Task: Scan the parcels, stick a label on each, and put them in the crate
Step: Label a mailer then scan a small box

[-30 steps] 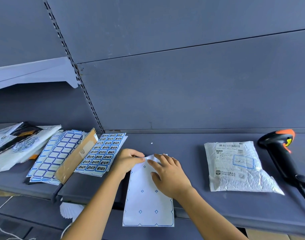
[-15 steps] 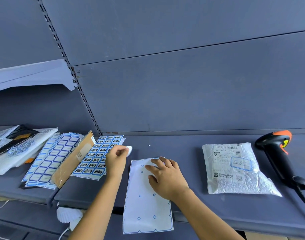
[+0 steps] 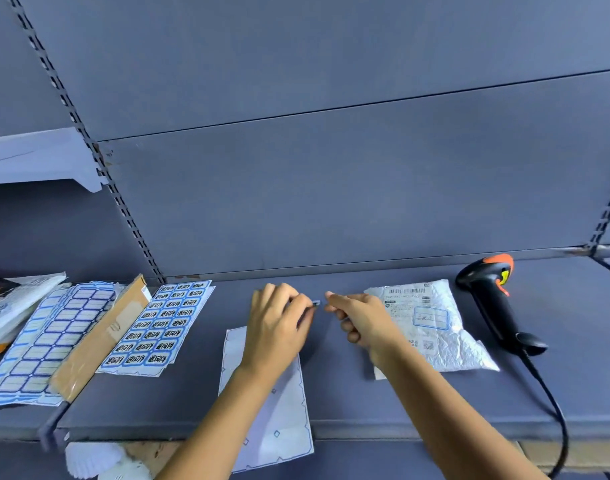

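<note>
Pinching a small blue-edged label (image 3: 316, 303) in its fingertips, our left hand (image 3: 279, 327) hovers over the middle of the shelf (image 3: 400, 403). Below it is the far end of a peeled backing sheet (image 3: 275, 417) that hangs over the shelf's front edge. Our right hand (image 3: 360, 320) is just beside it, fingers curled, thumb and forefinger pointed at the label; we cannot tell whether they touch it. The white parcel (image 3: 445, 341) lies flat toward the shelf's right end, partly hidden by our right wrist, with a blue-bordered sticker (image 3: 431, 318) on its face. The scanner (image 3: 494, 306) lies just right of it. Label sheets (image 3: 154, 327) and a cardboard piece (image 3: 99, 341) lie at the left.
</note>
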Motion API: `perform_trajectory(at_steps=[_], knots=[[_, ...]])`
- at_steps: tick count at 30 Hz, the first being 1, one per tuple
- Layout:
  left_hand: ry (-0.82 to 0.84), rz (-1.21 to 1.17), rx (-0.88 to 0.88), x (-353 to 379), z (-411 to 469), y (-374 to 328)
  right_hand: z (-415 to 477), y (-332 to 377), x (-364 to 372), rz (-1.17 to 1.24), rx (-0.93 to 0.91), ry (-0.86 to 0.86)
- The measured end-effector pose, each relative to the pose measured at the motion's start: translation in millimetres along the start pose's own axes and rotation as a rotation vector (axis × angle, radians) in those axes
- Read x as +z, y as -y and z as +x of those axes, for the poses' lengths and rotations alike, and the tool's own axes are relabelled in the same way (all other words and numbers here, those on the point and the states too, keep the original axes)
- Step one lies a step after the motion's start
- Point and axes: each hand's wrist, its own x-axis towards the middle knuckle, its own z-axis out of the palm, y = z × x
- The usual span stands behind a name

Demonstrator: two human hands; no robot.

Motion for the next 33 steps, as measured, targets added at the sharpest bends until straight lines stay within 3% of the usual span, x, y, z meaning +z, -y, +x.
perform_trajectory(at_steps=[6, 11, 15, 20, 26, 28, 33], knots=[[-0.019, -0.107, 0.151, 20.3, 17.5, -36.3, -8.6, -2.9, -35.2, 0.018, 0.023, -0.073], [0.044, -0.191, 0.161, 34.5, 25.0, -55.1, -9.7, -3.3, -70.5, -0.101, -0.124, -0.239], [0.225, -0.244, 0.142, 46.3, 25.2, -66.4, -2.3, -6.2, -118.4, -0.251, -0.180, -0.458], [0.451, -0.347, 0.122, 53.6, 27.1, -85.6, 0.6, -19.4, -146.8, -0.300, -0.012, -0.504], [0.753, -0.345, 0.071, 59.1, 39.5, -104.1, 2.9, -26.1, -144.8, -0.329, 0.018, -0.534], [0.806, -0.257, 0.087, 64.5, 42.6, -110.9, 1.6, -25.2, -144.0, -0.350, -0.001, -0.531], [0.747, -0.191, 0.092, 75.4, 42.7, -123.2, -6.9, -24.3, -140.8, -0.541, -0.027, -0.571]])
